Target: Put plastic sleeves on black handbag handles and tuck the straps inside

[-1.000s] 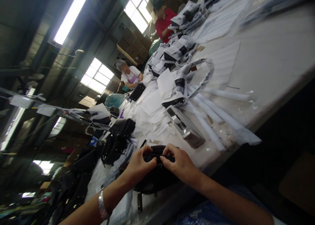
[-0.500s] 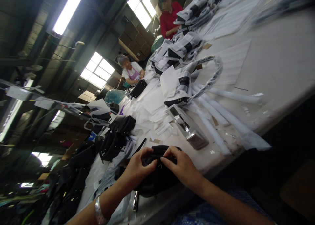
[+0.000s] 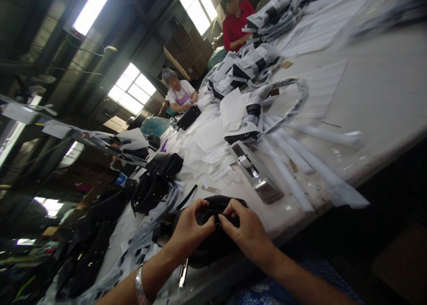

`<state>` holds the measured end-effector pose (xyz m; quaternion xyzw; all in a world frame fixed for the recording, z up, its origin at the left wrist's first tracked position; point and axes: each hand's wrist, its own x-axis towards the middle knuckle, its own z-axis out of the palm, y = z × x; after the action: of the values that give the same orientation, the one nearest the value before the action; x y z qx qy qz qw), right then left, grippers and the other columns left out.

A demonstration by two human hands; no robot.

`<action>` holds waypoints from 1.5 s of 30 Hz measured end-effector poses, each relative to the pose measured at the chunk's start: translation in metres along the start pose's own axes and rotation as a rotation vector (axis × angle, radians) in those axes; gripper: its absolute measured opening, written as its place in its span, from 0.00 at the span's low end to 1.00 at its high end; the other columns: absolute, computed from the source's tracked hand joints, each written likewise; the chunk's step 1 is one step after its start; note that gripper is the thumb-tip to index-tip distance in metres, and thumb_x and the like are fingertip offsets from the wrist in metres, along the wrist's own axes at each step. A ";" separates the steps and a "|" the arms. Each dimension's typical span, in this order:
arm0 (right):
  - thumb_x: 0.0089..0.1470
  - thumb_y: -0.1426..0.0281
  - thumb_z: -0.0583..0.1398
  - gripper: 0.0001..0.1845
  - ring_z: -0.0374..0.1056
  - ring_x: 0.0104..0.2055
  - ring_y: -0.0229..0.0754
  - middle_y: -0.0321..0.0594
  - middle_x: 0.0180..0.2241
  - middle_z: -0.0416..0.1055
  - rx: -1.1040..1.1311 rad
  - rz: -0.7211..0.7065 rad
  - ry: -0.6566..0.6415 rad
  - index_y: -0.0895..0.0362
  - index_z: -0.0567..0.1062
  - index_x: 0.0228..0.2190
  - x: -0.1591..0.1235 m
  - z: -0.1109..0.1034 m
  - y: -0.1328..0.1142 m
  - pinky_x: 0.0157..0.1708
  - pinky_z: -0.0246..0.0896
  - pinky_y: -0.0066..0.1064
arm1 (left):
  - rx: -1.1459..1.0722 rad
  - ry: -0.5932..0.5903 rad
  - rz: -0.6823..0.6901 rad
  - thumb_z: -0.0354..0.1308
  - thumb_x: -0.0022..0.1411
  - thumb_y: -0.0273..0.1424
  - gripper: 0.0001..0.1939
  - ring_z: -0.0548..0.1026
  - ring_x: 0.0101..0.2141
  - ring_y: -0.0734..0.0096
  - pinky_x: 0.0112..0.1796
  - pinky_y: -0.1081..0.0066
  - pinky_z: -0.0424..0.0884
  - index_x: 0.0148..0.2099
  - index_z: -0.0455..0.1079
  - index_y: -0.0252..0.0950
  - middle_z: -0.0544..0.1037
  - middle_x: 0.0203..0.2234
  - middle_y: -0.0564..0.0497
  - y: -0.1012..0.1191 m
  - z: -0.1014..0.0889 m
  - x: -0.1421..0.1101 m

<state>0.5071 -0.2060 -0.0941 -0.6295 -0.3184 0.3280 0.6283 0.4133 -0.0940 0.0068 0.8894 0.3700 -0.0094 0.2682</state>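
Observation:
A black bag (image 3: 213,245) sits at the near edge of the table, right in front of me. My left hand (image 3: 195,222) pinches its upper part from the left, thumb turned inward. From the right, my right hand (image 3: 242,225) grips the same part, and the two thumbs nearly meet beside a small shiny ring. The fine detail between the fingertips is hidden. A shiny metal piece (image 3: 183,274) hangs below the bag on the left. Just beyond my hands stands a grey tape dispenser (image 3: 255,173).
White wrapping tubes (image 3: 320,176) lie to the right of the dispenser. Behind it is a bag with a wrapped handle (image 3: 245,115). More black bags (image 3: 156,180) are piled at left. Two people (image 3: 182,95) work along the far side of the white table (image 3: 376,87).
Both hands keep their hold on the bag, and the thumbs have come slightly closer together. The whole view has shifted a little.

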 end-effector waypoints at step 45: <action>0.56 0.66 0.61 0.05 0.68 0.33 0.39 0.33 0.29 0.72 0.097 -0.018 -0.110 0.55 0.72 0.30 0.006 -0.011 -0.005 0.34 0.59 0.28 | 0.089 0.031 0.065 0.60 0.52 0.31 0.10 0.78 0.35 0.62 0.38 0.66 0.71 0.39 0.71 0.36 0.80 0.31 0.50 0.003 -0.008 -0.001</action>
<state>0.5195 -0.2071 -0.0893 -0.5765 -0.3417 0.3714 0.6426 0.4130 -0.0928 0.0153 0.9121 0.3443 -0.0032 0.2227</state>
